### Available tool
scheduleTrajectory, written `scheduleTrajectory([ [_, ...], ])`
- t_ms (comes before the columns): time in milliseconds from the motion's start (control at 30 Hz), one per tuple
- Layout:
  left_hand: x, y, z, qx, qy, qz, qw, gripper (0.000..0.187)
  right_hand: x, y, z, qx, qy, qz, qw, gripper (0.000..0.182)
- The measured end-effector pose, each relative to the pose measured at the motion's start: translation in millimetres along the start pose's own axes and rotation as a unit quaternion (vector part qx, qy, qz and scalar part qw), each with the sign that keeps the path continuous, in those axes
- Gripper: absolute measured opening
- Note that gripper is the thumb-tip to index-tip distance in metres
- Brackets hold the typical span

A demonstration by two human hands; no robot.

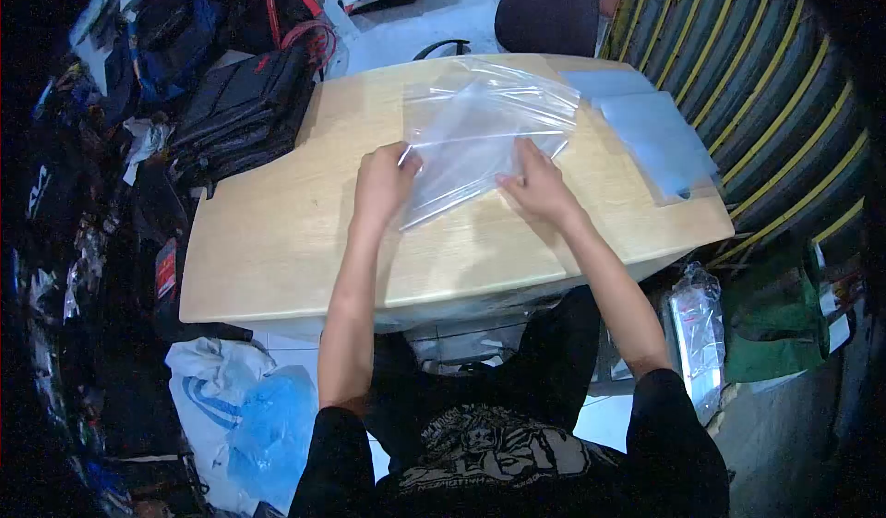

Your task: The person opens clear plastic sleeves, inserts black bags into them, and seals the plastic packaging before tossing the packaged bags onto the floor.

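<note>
Clear plastic sheets or bags [471,135] lie loosely over one another near the middle of a pale wooden table [277,241]. My left hand [388,178] is at their left edge, its fingers curled round the plastic. At the lower right edge my right hand [537,178] touches the plastic, thumb and fingers apart. To the right on the table lies a stack of bluish translucent sheets [655,139].
Black bags [245,107] are piled at the table's left edge. Beyond the far edge stands a dark chair [546,12]. Striped rolls [766,84] line the right side. White and blue plastic bags [245,426] lie on the floor at lower left, and a green bag [775,324] at lower right.
</note>
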State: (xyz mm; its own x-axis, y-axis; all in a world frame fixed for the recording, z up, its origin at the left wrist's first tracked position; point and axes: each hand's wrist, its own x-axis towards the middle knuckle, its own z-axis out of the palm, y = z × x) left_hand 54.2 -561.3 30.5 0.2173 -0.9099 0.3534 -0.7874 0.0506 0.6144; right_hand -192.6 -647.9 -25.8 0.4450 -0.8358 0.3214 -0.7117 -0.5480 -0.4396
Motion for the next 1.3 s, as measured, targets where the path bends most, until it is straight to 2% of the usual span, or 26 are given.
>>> scheduleTrajectory([
  [67, -16, 33, -7, 0.020, 0.048, 0.149, 0.987, 0.014, -5, 1, -23, 0.188, 0.126, 0.071, 0.972, 0.059],
  [100, -32, 55, -8, 0.064, 0.028, 0.190, 0.979, 0.015, -13, -7, -43, 0.279, 0.183, 0.106, 0.937, 0.051],
  [133, -50, 76, -9, 0.105, 0.012, 0.226, 0.968, 0.019, -23, -20, -75, 0.270, 0.248, 0.077, 0.927, 0.041],
  [167, -66, 89, -11, 0.093, -0.033, 0.276, 0.956, 0.025, -34, -9, -87, 0.334, 0.317, 0.086, 0.883, 0.039],
  [200, -82, 98, -4, 0.157, -0.076, 0.301, 0.938, 0.028, -50, -6, -107, 0.273, 0.388, 0.052, 0.879, 0.036],
  [267, -104, 106, 1, 0.150, -0.128, 0.366, 0.909, 0.028, -82, -18, -140, 0.251, 0.460, -0.006, 0.851, 0.034],
  [300, -114, 103, 5, 0.148, -0.141, 0.378, 0.903, 0.027, -98, -17, -150, 0.200, 0.447, -0.035, 0.871, 0.033],
  [367, -132, 92, 18, 0.142, -0.167, 0.402, 0.889, 0.027, -131, -17, -156, 0.119, 0.321, -0.021, 0.939, 0.031],
  [433, -145, 84, 25, 0.128, -0.219, 0.391, 0.885, 0.026, -145, -34, -156, 0.028, 0.118, -0.031, 0.992, 0.032],
  [467, -149, 82, 26, 0.122, -0.244, 0.385, 0.882, 0.027, -144, -28, -142, 0.043, 0.058, -0.054, 0.996, 0.037],
  [567, -142, 83, 9, -0.007, -0.224, 0.325, 0.919, 0.029, -136, -21, -102, 0.004, -0.001, -0.061, 0.998, 0.042],
  [600, -128, 81, 1, -0.046, -0.212, 0.267, 0.939, 0.029, -130, -20, -96, 0.006, 0.007, -0.054, 0.998, 0.045],
  [667, -94, 70, -3, -0.012, -0.067, 0.132, 0.989, 0.032, -115, -18, -87, 0.009, 0.019, -0.043, 0.999, 0.050],
  [733, -58, 27, 19, 0.151, 0.049, 0.113, 0.981, 0.049, -100, -12, -72, -0.055, 0.027, -0.052, 0.997, 0.054],
  [767, -47, -3, 40, 0.220, 0.091, 0.056, 0.970, 0.047, -94, -9, -65, -0.088, 0.035, -0.057, 0.994, 0.056],
  [800, -39, -19, 52, 0.285, 0.133, 0.000, 0.949, 0.045, -96, -8, -57, -0.110, -0.016, -0.018, 0.994, 0.060],
  [900, -29, -3, 26, 0.231, -0.042, -0.094, 0.968, 0.035, -96, -8, -42, -0.153, -0.043, -0.004, 0.987, 0.061],
  [933, -26, -8, 27, 0.211, -0.028, -0.085, 0.973, 0.024, -96, -8, -44, -0.132, -0.072, 0.023, 0.988, 0.061],
  [1033, -17, -25, 26, 0.163, 0.061, -0.098, 0.980, 0.017, -95, -9, -43, -0.144, -0.072, 0.026, 0.987, 0.062],
  [1100, -13, -21, 8, 0.127, 0.138, -0.067, 0.980, 0.014, -92, -8, -42, -0.146, -0.066, 0.023, 0.987, 0.060],
  [1133, -4, -26, -1, 0.127, 0.150, -0.096, 0.976, 0.014, -91, -7, -42, -0.147, -0.064, 0.025, 0.987, 0.059],
  [1200, 3, -46, -25, 0.052, 0.171, -0.054, 0.982, 0.021, -86, -4, -42, -0.143, -0.058, 0.029, 0.988, 0.059],
  [1267, 9, -83, -46, -0.041, 0.226, -0.082, 0.970, 0.029, -75, 7, -38, -0.139, -0.050, 0.018, 0.989, 0.060],
  [1300, 3, -83, -62, -0.078, 0.229, -0.116, 0.963, 0.031, -68, 12, -36, -0.146, -0.057, 0.027, 0.987, 0.060],
])
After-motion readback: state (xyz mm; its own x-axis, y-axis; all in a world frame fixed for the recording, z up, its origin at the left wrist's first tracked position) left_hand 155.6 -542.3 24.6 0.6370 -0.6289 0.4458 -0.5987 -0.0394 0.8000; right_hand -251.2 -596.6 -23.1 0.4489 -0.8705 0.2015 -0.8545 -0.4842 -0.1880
